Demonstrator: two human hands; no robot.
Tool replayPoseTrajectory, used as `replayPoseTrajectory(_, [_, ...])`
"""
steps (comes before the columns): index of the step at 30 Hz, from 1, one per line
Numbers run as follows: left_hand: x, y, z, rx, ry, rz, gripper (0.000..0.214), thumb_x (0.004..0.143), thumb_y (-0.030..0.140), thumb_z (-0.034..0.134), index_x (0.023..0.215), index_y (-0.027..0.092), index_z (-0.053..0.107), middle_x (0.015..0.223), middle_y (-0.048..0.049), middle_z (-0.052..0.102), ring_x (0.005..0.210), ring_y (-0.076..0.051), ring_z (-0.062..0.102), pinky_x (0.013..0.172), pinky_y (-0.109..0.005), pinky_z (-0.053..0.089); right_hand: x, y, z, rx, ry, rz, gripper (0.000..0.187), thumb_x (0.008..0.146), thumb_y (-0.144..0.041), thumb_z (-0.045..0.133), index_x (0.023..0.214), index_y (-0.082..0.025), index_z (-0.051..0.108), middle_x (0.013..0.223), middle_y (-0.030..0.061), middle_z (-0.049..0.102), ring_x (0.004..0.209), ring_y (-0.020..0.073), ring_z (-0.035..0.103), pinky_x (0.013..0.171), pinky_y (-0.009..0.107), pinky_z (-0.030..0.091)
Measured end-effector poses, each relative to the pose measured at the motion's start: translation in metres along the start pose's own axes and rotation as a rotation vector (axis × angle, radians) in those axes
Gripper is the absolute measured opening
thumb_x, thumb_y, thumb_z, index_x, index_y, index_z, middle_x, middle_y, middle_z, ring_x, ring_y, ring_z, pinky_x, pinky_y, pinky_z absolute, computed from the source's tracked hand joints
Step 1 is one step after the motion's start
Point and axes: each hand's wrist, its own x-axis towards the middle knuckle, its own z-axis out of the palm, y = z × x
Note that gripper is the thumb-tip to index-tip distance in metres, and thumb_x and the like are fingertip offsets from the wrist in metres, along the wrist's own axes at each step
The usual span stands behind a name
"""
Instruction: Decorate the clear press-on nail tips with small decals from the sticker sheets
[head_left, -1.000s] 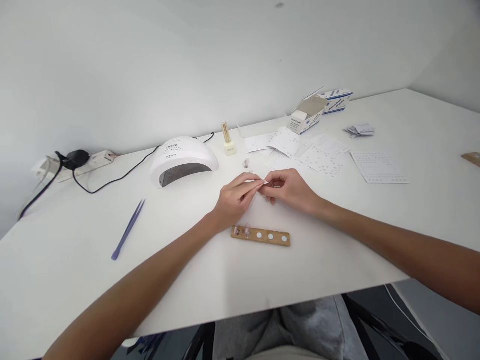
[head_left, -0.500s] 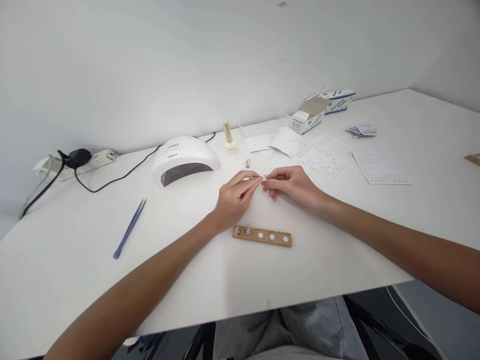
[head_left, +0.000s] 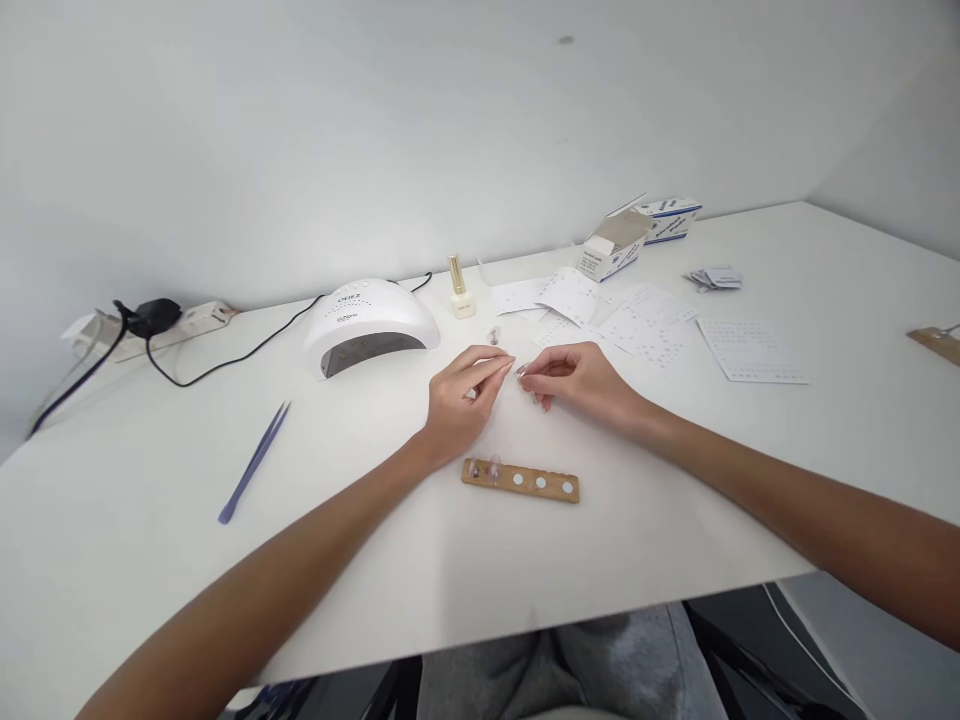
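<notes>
A small shiny piece [head_left: 521, 371] sits at the fingertips of the right hand [head_left: 577, 378], just above the tabletop and beside the left hand; being so slight, it seems to call for a thumb-and-finger pinch rather than a full grasp. The left hand [head_left: 459, 405] is narrowed, thumb and fingertips together, pointing across the gap; whether anything thin lies between them I cannot tell. Both forearms come in low over the table [head_left: 390, 560], probably to steady such fine work. Nearer the body lies a wooden strip [head_left: 529, 481], its white dots evenly spaced, apparently to give each piece its own spot; clear pieces [head_left: 494, 469] stand at its left end. Behind the hands rests another clear piece [head_left: 494, 337], close enough to reach. The bottle [head_left: 463, 304] stands upright and capped, likely against spilling, and the white lamp [head_left: 367, 312] faces its opening forward. Tweezers [head_left: 255, 463] lie off to the left, leaving the middle to the hands.
</notes>
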Motion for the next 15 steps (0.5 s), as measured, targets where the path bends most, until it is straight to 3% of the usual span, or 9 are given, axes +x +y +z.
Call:
replayPoseTrajectory(7, [-0.0015,-0.0012,-0.0001,0.037,-0.095,0.159,0.020,0.085,0.011,0.055,0.095,0.018,0.071,0.095,-0.0081,0.069,0.076,-0.011,0.063,0.054,-0.019,0.048,-0.0019,0.0029,0.0034,-0.033,-0.039,-0.073,0.017,0.074,-0.033,0.068,0.073,-0.016,0.065,0.059,-0.0006,0.060,0.052,0.0106,0.055,0.059,0.026,0.046])
replayPoseTrajectory(15, [-0.0007,-0.0026,-0.0004,0.097,-0.084,0.180,0.022,0.086,0.011,0.052,0.095,0.018,0.071,0.094,-0.0082,0.069,0.080,-0.012,0.065,0.059,-0.019,0.052,-0.0025,0.0009,0.0055,0.061,-0.031,-0.015,0.017,0.075,-0.031,0.067,0.076,-0.015,0.065,0.067,0.0025,0.064,0.055,0.0119,0.058,0.060,0.027,0.047])
